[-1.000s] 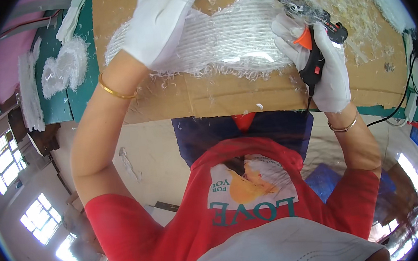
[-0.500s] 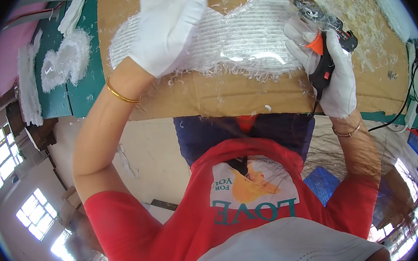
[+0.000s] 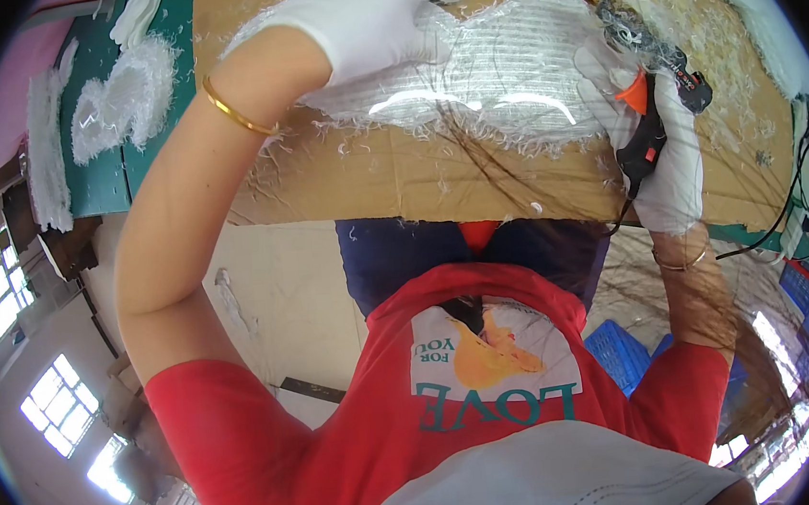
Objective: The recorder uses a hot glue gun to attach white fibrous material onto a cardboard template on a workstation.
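Observation:
A translucent white ribbed sheet (image 3: 523,69) with wavy outline and frayed, fuzzy edges lies on brown cardboard (image 3: 341,181). My left hand (image 3: 370,20), in a white glove, rests over its left part; the fingers are bent but apart, with nothing visible in them. My right hand (image 3: 675,171), also gloved, lies at the sheet's right end, closed round a black corded hand tool (image 3: 645,145) with an orange collar, much like a soldering iron. Just beyond it, along the same hand, is a black tool (image 3: 635,30) with a pointed brass-coloured tip, wrapped in fuzz.
Loose white fibre scraps (image 3: 723,42) litter the cardboard's right side. On the green table (image 3: 96,188) at left lies a fluffy white cut piece (image 3: 126,99). A black cable (image 3: 785,205) runs along the right edge. A blue plastic crate (image 3: 617,354) stands below the table.
My left hand has moved to the right across the sheet, its fingers now more bent. My right hand and the tools have shifted slightly to the right.

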Demonstrator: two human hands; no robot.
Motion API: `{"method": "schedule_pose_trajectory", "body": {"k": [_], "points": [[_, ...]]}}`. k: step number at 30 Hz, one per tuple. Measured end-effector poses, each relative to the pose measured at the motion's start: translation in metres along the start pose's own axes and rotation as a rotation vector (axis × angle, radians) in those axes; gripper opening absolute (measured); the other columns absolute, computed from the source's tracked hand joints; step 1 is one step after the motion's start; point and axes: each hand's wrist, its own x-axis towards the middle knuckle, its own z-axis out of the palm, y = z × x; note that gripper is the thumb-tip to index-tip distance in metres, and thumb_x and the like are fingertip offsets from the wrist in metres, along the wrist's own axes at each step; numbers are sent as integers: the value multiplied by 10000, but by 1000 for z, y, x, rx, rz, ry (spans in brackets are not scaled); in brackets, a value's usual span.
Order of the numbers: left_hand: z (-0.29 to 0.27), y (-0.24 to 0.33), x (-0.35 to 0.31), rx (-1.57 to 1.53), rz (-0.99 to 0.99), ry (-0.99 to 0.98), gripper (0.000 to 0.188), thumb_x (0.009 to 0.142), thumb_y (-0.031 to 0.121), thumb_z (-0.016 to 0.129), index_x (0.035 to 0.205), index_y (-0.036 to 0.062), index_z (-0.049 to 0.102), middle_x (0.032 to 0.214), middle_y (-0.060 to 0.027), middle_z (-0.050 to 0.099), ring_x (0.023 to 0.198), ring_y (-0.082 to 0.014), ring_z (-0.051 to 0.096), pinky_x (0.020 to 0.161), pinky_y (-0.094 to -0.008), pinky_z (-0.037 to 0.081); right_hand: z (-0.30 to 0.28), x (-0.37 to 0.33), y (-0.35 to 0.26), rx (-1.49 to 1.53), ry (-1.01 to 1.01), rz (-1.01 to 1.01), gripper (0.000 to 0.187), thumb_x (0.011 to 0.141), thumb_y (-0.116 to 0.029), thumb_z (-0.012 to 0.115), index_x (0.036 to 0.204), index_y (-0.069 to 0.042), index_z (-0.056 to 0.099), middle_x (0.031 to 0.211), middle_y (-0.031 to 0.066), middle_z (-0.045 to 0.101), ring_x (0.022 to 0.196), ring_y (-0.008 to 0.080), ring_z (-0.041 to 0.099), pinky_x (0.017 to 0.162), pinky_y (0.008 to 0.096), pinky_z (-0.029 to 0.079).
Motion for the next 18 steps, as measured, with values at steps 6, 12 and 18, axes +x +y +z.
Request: {"method": "schedule_pose_trajectory", "body": {"k": [6,12,18], "points": [[2,-3,-4,57,77,-6,325,835,334,719,1098,144,740,1124,-130,677,1171,-330,601,1165,-589,276,-13,-5,1,-616,60,-1,432,1088,-281,507,1245,114,584,1372,237,616,1253,296,612,1092,383,472],[23,-10,-8,-53,141,179,263,881,298,676,1069,128,743,1101,-144,683,1160,-330,610,1156,-586,299,-13,-9,1,-767,75,-65,421,1070,-300,550,1209,93,610,1302,198,655,1189,278,646,1065,361,482],[28,-13,-7,-52,129,52,241,905,291,649,1063,134,741,1113,-131,681,1144,-328,608,1161,-601,288,-13,-12,-2,-850,97,-33,358,1067,-318,562,1145,24,632,1135,97,680,1090,190,672,749,253,524]]}}
